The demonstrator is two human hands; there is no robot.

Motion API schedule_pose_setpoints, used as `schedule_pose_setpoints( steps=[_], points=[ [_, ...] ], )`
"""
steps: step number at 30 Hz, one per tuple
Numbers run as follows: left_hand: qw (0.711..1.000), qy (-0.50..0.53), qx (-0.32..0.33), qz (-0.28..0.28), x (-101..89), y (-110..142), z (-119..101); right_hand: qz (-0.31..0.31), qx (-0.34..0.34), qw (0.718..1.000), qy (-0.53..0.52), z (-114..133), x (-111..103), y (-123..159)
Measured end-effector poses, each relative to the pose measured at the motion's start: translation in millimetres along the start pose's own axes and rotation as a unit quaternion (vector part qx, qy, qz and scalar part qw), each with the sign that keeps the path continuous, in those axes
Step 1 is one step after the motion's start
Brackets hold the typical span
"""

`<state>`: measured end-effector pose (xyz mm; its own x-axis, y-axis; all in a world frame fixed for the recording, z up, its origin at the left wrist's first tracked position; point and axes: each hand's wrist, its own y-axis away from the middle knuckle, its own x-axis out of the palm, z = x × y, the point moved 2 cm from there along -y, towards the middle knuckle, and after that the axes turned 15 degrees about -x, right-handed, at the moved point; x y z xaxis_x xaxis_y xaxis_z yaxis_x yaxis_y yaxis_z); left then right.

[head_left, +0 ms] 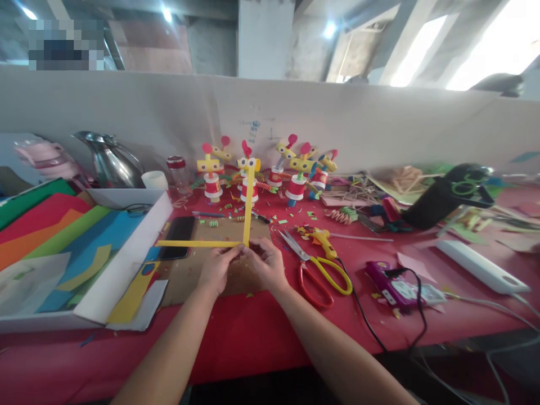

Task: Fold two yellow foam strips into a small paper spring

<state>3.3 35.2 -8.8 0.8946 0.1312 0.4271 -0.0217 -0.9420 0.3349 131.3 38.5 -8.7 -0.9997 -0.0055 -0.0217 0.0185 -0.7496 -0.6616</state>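
Two yellow paper strips meet at a right angle between my hands, one pointing away from me and the other out to the left. My left hand pinches the corner where they join, fingers closed. From the other side, my right hand also grips that corner with thumb and fingers together. Both hands are held over a brown cardboard sheet. Whether the strips are glued at the corner is hidden by my fingertips. Beyond the hands stand several small paper-cup figures with yellow heads and spring arms.
Scissors and a yellow glue gun lie right of the cardboard. A purple power strip with cables sits farther right. On the left are a phone and a white box of coloured paper. A black holder leans at back right.
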Motion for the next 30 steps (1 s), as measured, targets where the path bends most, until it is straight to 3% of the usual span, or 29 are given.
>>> schedule_pose_setpoints(
  steps=[4,9,14,20,30],
  points=[
    [0.999,-0.045,0.007,0.017,3.6,5.8,-1.8,-0.031,0.045,0.998,-0.032,-5.4,-1.2,0.9],
    [0.992,-0.116,0.047,-0.032,3.7,9.1,-2.2,-0.057,0.099,0.989,-0.096,-11.8,-0.5,1.0],
    [0.993,-0.106,0.041,-0.007,4.4,7.1,-1.2,-0.085,0.141,0.975,-0.152,-11.9,1.8,0.1],
    [0.996,-0.080,0.027,0.038,4.1,7.9,-2.4,-0.094,0.147,0.970,-0.166,-10.5,2.8,0.1],
    [0.999,-0.047,-0.003,0.014,-2.8,-1.4,3.7,-0.075,0.151,0.968,-0.187,-12.5,3.4,-0.2]
  ],
)
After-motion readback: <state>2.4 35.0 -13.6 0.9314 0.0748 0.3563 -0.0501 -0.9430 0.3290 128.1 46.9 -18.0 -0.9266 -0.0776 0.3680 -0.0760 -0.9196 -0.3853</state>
